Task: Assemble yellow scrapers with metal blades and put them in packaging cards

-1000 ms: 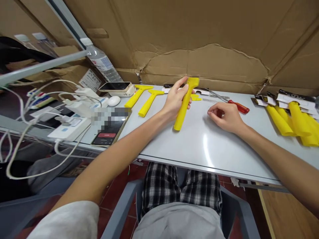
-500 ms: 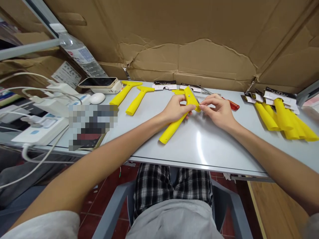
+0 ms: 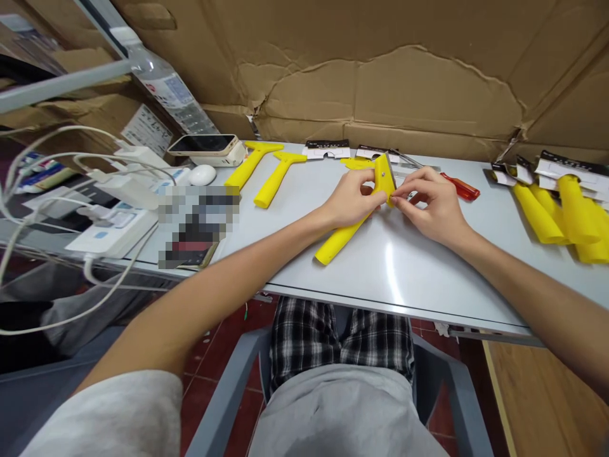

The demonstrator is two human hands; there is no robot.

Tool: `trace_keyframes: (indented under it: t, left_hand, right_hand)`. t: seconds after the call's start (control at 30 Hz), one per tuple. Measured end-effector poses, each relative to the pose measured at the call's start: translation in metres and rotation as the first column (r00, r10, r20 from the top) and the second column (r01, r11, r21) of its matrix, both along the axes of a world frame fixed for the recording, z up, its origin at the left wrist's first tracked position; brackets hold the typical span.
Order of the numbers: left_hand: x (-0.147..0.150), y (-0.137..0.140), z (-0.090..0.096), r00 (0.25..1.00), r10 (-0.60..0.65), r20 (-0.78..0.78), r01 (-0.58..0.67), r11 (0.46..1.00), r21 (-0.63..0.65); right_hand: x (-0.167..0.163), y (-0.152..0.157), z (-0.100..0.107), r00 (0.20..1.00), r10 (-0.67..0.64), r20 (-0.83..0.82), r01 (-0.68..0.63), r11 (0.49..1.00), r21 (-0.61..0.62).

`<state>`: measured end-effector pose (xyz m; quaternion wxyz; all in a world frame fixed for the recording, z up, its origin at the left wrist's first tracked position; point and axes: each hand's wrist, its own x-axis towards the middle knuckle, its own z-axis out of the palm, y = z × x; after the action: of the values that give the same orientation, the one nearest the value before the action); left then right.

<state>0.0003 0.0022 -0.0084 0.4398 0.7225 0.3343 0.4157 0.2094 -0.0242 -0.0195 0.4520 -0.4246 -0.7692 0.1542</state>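
My left hand (image 3: pixel 351 198) is closed round the neck of a yellow scraper (image 3: pixel 337 244). The scraper's handle slants down toward me, and its wide head, with a screw in its face and a metal strip along the far edge, points up. At the head's near right corner, the thumb and fingers of my right hand (image 3: pixel 431 204) are pinched together. Whatever lies between those fingertips is too small to make out. Behind my right hand lies a screwdriver with a red handle (image 3: pixel 461 188). Two more yellow scraper handles (image 3: pixel 250 166) rest to the left of my hands.
Several yellow handles (image 3: pixel 537 214) with black-and-white cards lie at the right. More cards (image 3: pixel 327 151) are along the back by the cardboard wall (image 3: pixel 428 89). On the left are a power strip (image 3: pixel 111 233) with cables, a mouse (image 3: pixel 202 174), a phone (image 3: pixel 203 145) and a bottle (image 3: pixel 174 92).
The view has shifted, so everything on the table appears farther right and slightly higher. The scraper's head has turned a little more upright. Both hands keep their hold at the head.
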Motion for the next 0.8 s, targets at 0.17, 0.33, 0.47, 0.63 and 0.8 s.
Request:
trace_keyframes:
  t: [0.17, 0.33, 0.47, 0.63, 0.8]
  left_hand:
    - [-0.0003, -0.0017, 0.0024, 1.0, -0.005, -0.003, 0.005, 0.999, -0.05]
    - [-0.0008, -0.0006, 0.0028, 1.0, -0.009, -0.012, 0.008, 0.996, -0.088]
    - [-0.0003, 0.0002, 0.0018, 1.0, -0.01, -0.002, 0.01, 0.993, -0.117]
    - [0.0003, -0.0023, 0.0027, 1.0, -0.006, -0.001, 0.006, 0.983, -0.182]
    - [-0.001, -0.0033, 0.0037, 0.999, -0.033, 0.036, 0.039, 0.982, -0.185]
  right_hand:
    - [0.0008, 0.0014, -0.0009, 0.999, 0.006, 0.034, -0.007, 0.999, 0.035]
    - [0.0009, 0.0016, -0.0004, 0.999, -0.009, 0.047, 0.008, 1.0, 0.017]
    - [-0.0003, 0.0006, -0.0001, 0.998, -0.028, 0.055, 0.028, 1.0, -0.003]
    - [-0.0015, -0.0006, 0.0007, 0.998, -0.036, 0.056, 0.037, 0.999, -0.012]
    - [-0.0028, -0.0044, 0.005, 0.999, -0.024, 0.037, 0.025, 0.999, -0.027]
